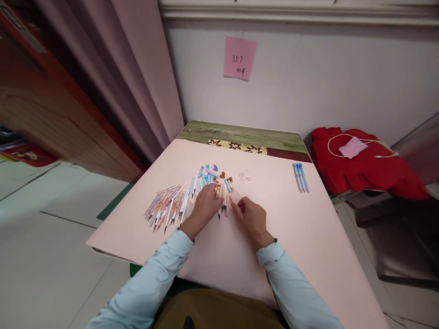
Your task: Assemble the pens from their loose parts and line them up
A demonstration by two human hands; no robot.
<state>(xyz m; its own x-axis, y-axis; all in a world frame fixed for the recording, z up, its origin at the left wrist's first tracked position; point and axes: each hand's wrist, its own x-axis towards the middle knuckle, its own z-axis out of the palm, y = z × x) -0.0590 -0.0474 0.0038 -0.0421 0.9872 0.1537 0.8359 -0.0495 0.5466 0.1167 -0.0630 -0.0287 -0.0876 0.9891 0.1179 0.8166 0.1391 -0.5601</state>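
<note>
Tabletop [302, 242] with a smooth pale pink cover, seen from above, with a person's two hands meeting over pen parts near its middle. Left hand [206, 201] leans over the slim pen pieces [224, 201], its fingers bent down and its thumb beside them, perhaps to steady loose parts that could roll; whether it grips one is hidden. Right hand [253, 217] comes from the right with fingers partly curled and fingertips next to a peach-coloured tube on the right of those pieces. Whether it touches or pinches the tube cannot be told.

To the left, a pile of pinkish and white sticks [166, 203], many with dark tips, lies flat and roughly side by side, near ends fanned toward the person, which probably makes single ones easy to pick out. Just beyond the hands are blue tubes [210, 177], small blue toppers [215, 167] and brown toppers [222, 175]; small clear bits [244, 175] sit apart to their right, maybe so they do not get lost among the rest.

Well apart at the far right, three blue pens [301, 177] lie in a neat row, toppers at the far end, seemingly kept clear of the loose parts. Beyond the right edge is a red cloth [350, 171].
</note>
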